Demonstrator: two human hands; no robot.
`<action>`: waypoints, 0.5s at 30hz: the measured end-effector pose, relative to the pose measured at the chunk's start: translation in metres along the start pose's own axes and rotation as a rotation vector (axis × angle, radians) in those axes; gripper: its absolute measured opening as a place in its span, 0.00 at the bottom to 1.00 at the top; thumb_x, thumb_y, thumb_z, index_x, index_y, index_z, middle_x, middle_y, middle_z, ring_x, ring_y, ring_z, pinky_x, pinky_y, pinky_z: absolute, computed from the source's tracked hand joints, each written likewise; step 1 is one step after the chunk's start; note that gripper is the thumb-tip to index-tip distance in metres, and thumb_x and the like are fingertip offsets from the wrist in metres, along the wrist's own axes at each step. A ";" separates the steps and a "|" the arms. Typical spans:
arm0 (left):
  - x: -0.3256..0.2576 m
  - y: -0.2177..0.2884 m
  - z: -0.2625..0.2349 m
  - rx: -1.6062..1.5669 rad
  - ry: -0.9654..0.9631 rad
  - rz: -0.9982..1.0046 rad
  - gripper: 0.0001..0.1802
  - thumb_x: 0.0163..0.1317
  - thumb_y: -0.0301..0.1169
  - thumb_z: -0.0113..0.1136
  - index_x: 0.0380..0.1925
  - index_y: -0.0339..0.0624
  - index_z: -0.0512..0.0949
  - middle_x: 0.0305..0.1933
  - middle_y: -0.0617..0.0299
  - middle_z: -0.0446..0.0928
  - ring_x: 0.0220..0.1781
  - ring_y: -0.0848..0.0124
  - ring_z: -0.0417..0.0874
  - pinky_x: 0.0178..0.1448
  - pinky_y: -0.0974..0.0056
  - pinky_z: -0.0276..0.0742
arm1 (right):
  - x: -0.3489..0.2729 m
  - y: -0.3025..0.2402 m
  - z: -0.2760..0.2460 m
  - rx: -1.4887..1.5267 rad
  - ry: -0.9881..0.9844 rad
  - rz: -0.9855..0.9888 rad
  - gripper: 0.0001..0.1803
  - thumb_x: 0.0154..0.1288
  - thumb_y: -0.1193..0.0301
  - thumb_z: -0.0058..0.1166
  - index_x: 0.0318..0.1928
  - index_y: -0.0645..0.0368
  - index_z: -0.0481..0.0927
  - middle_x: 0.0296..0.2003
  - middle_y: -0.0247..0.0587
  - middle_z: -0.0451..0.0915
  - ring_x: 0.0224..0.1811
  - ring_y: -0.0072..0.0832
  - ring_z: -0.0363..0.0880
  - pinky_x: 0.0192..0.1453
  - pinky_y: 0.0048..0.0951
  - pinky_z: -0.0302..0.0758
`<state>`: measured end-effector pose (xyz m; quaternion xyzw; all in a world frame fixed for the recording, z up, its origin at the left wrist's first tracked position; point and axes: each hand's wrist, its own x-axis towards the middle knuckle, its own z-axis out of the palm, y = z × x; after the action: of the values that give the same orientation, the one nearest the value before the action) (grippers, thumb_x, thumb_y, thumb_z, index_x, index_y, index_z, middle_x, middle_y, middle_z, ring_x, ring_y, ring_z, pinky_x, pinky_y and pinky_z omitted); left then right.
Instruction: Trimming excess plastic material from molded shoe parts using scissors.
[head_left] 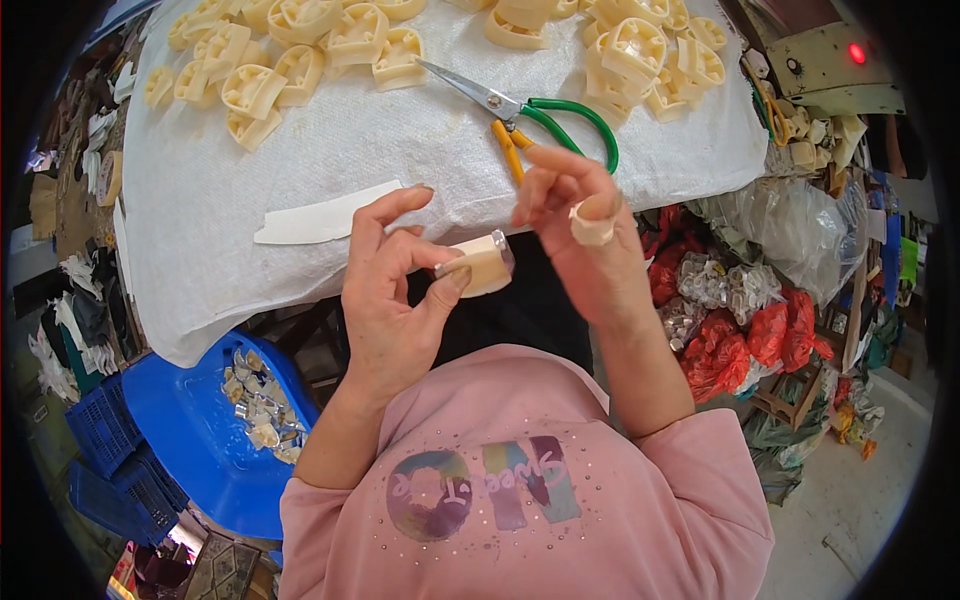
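Observation:
My left hand (395, 285) pinches a small cream piece (485, 268) between thumb and fingers, just off the table's near edge. Shiny silver material shows along its right end; its exact kind is unclear. To the right of it is my right hand (590, 235), raised, with its fingers partly bent and apart from the thumb. A cream band (593, 222) wraps the thumb, and nothing shows in the grasp. Scissors (520, 115) with green and orange handles lie beyond that hand, blades partly spread. A white strip (322, 215) rests on the cloth beyond my left hand.
Many cream moulded pieces (300, 70) are heaped along the far side of the white-covered table (440, 140). A blue basin (185, 420) with cream and silver bits stands low at left. Red bags (720, 355) and clear plastic (790, 240) lie at right.

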<state>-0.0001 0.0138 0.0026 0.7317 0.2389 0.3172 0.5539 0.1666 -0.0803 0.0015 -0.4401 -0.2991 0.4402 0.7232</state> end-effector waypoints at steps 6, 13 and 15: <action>0.001 -0.011 -0.004 0.224 -0.093 0.479 0.14 0.50 0.37 0.71 0.34 0.44 0.81 0.58 0.49 0.66 0.62 0.58 0.66 0.58 0.58 0.66 | 0.000 -0.021 0.001 -0.055 -0.234 0.422 0.33 0.56 0.75 0.62 0.62 0.62 0.65 0.49 0.43 0.76 0.51 0.27 0.75 0.57 0.28 0.73; -0.008 -0.012 0.000 -0.362 -0.101 -0.144 0.42 0.61 0.62 0.47 0.64 0.38 0.65 0.63 0.49 0.63 0.61 0.62 0.67 0.56 0.64 0.66 | -0.005 -0.008 0.001 -0.560 -0.179 -0.232 0.40 0.47 0.73 0.69 0.62 0.61 0.66 0.50 0.42 0.78 0.50 0.29 0.79 0.55 0.30 0.76; -0.007 -0.015 0.011 -0.681 -0.302 -0.289 0.43 0.67 0.55 0.42 0.70 0.36 0.46 0.60 0.50 0.67 0.58 0.65 0.72 0.57 0.63 0.69 | -0.011 -0.005 0.007 -0.678 -0.204 -0.279 0.39 0.45 0.72 0.71 0.60 0.59 0.68 0.49 0.47 0.78 0.48 0.37 0.80 0.49 0.32 0.77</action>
<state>0.0036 0.0059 -0.0153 0.5034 0.1362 0.1860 0.8327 0.1579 -0.0885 0.0084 -0.5633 -0.5554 0.2550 0.5560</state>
